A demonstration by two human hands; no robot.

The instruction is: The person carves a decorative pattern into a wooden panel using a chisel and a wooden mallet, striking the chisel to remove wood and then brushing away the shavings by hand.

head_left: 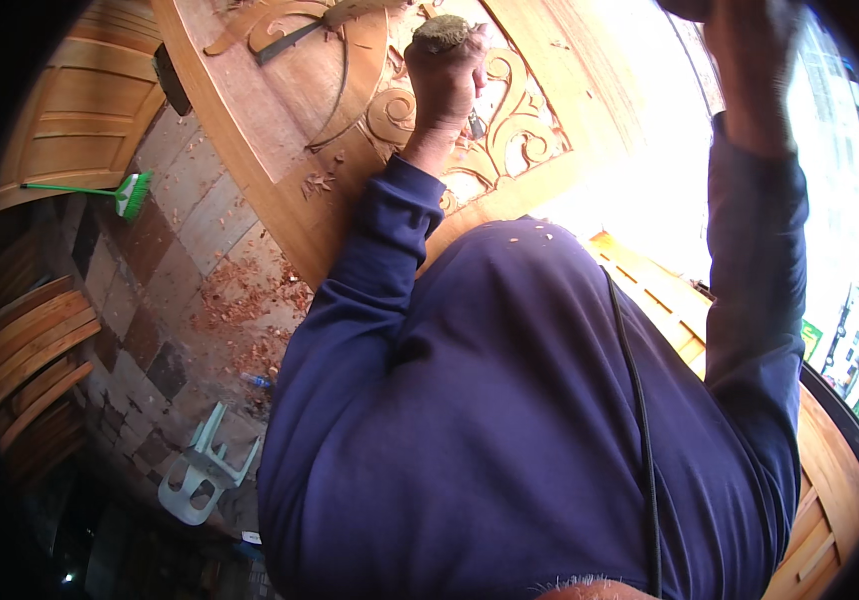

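Observation:
My left hand point(442, 88) is closed in a fist over the carved wooden panel point(390, 118), which bears scrolls and leaf-like curls. Out of the top of the fist sticks the frayed wooden butt point(441, 33) of a wood chisel, and a bit of dark metal shows below the hand. My right hand point(756, 40) is raised at the upper right, partly cut off by the frame's edge. Beside it is a dark rounded thing point(686, 8), mostly out of the picture. A second chisel point(292, 42) with a flat blade lies on the panel, left of my left hand.
Wood shavings point(250, 290) litter the tiled floor at the left. A green broom point(132, 194) leans by a wooden door point(100, 95). A pale plastic stool point(200, 478) and stacked curved boards point(40, 345) stand at the lower left. More panelled wood point(830, 490) is behind my right arm.

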